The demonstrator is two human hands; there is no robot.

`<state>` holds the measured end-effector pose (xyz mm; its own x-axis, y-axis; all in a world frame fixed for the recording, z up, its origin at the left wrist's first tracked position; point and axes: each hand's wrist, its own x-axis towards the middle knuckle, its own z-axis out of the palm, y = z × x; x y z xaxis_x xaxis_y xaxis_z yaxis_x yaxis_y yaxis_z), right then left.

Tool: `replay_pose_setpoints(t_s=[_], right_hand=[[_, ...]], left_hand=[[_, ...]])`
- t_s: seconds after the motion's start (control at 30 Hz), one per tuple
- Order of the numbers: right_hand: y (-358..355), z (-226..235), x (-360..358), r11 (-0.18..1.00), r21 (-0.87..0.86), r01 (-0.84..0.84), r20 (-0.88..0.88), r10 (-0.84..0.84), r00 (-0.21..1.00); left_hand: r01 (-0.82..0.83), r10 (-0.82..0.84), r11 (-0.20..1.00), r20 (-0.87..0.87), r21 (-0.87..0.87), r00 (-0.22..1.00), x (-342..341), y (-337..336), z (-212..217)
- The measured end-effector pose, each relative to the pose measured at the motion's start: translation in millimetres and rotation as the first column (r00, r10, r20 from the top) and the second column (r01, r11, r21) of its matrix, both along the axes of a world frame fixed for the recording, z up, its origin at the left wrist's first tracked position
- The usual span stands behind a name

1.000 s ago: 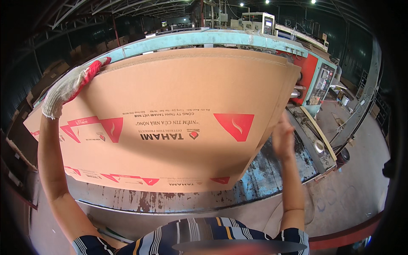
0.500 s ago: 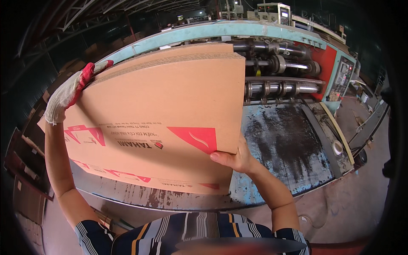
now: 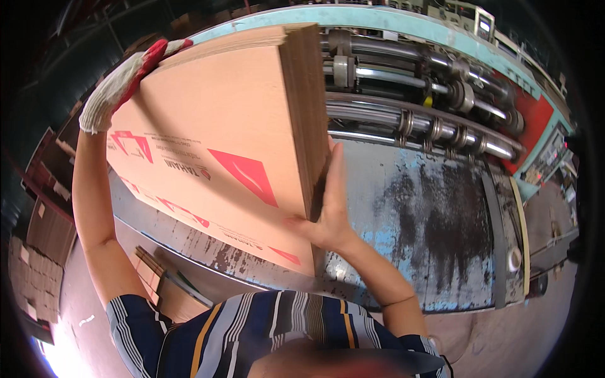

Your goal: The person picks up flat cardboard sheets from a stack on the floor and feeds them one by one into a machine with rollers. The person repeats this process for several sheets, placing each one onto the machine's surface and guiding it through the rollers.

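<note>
A: Item count, referenced to the cardboard stack (image 3: 214,145)?

B: One stack of flat corrugated sheets, brown with red triangular print, standing on its lower edge on the worn metal feed table (image 3: 428,214). The number of sheets cannot be told; the fluted edges face right. Two hands. Right of the stack, one bank of steel rollers (image 3: 428,120), at least four shafts visible. Below and left of the stack, loose cardboard pieces (image 3: 38,252) on the floor

A: Change against the earlier frames?

B: One second ago the stack faced the camera broadside and covered the rollers. It has since turned, so its right edge now points toward the viewer and the rollers and table are exposed. The right hand has moved from the far right edge to the near lower corner

A: Hand pose?

B: Left hand (image 3: 123,82), in a white knit glove with a red palm, is raised with the arm extended up the left side of the stack; fingers are curled over the top left corner, grasping it. Right hand (image 3: 324,208), bare, sits at the lower right edge of the stack; the palm is pressed flat against the fluted edge, fingers extended upward along it, thumb spread across the printed face, bracing rather than clenched
</note>
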<state>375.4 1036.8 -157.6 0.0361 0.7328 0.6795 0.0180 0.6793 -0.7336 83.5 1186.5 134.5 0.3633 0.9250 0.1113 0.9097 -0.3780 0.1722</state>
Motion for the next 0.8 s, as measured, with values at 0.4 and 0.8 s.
replay_pose_setpoints(t_s=[0.4,0.8], right_hand=[[-21.6,-5.5,-23.7,0.998,0.002,-0.070,-0.126,0.070,0.990],[-52.5,-16.5,2.2,0.998,0.028,-0.051,-0.075,0.053,0.996]], left_hand=[[-0.072,0.084,0.996,0.470,-0.044,0.878,-37.6,-26.0,-11.8],[0.713,-0.686,0.560,-0.246,0.422,0.685,9.6,-33.0,3.4]])
